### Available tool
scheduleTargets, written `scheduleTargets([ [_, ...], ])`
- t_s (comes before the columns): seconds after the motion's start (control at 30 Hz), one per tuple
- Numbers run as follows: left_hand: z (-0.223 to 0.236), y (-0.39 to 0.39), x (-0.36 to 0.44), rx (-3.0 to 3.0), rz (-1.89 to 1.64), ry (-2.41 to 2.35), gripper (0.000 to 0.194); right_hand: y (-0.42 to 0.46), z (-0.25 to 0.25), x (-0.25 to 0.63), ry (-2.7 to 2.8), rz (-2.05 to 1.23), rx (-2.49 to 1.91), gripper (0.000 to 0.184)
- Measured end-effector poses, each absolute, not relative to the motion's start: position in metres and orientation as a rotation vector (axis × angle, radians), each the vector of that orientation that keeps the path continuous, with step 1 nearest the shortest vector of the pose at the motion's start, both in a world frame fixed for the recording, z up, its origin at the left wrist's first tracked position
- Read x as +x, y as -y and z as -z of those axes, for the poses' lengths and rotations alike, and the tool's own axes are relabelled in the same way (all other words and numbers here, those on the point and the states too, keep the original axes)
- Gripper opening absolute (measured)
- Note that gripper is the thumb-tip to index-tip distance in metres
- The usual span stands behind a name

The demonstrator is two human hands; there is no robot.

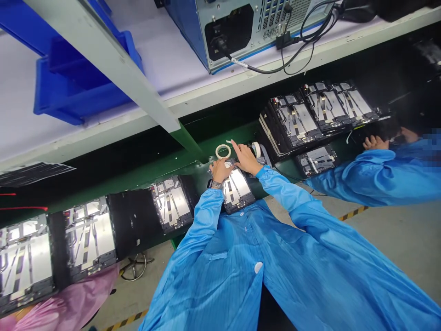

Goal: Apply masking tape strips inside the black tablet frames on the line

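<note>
An opened tablet (237, 189) with silver shielding and ribbon cables lies on the green belt in front of me. My left hand (220, 169) rests curled on its far left corner, a watch on the wrist. My right hand (245, 157) lies on its far right edge with the forefinger stretched out toward a small strip of tape (229, 141). A roll of pale tape (223, 151) lies flat just beyond my left hand. A second tape roll (256, 149) stands by my right hand.
More opened tablets (172, 202) lie along the belt to my left. Stacks of tablets (292, 122) stand at the right, where a co-worker's hand (375, 143) in a blue sleeve works. A pink sleeve (69, 303) shows lower left. A shelf above carries blue bins (76, 87) and a computer case (241, 27).
</note>
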State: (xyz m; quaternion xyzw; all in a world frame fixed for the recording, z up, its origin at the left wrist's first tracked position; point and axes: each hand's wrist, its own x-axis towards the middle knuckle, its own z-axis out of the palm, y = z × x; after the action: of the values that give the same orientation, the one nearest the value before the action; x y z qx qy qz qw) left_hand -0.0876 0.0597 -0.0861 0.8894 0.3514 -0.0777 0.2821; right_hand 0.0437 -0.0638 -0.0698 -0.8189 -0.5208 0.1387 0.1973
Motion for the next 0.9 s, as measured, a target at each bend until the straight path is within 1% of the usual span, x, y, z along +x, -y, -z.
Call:
scheduleTargets([
  [0.13, 0.084, -0.065, -0.084, 2.339, 0.261, -0.97, 0.052, 0.061, 0.064, 0.054, 1.386, -0.412, -2.223, 0.102],
  [0.2, 0.082, -0.067, -0.082, 2.316, 0.278, -0.976, 0.052, 0.059, 0.062, 0.061, 1.293, -0.555, -2.129, 0.096],
  [0.3, 0.081, -0.069, -0.081, 2.305, 0.29, -0.974, 0.05, 0.056, 0.062, 0.066, 1.316, -0.856, -2.025, 0.095],
  [0.4, 0.081, -0.07, -0.082, 2.302, 0.296, -0.976, 0.049, 0.05, 0.064, 0.065, 1.406, -0.988, -2.043, 0.097],
  [0.57, 0.081, -0.07, -0.083, 2.311, 0.292, -0.969, 0.051, 0.039, 0.066, 0.061, 1.449, -0.961, -2.141, 0.098],
  [0.73, 0.08, -0.07, -0.083, 2.31, 0.31, -0.974, 0.051, 0.035, 0.065, 0.061, 1.475, -0.945, -2.169, 0.103],
  [0.9, 0.08, -0.069, -0.084, 2.32, 0.293, -0.967, 0.053, 0.036, 0.065, 0.058, 1.499, -0.892, -2.236, 0.102],
])
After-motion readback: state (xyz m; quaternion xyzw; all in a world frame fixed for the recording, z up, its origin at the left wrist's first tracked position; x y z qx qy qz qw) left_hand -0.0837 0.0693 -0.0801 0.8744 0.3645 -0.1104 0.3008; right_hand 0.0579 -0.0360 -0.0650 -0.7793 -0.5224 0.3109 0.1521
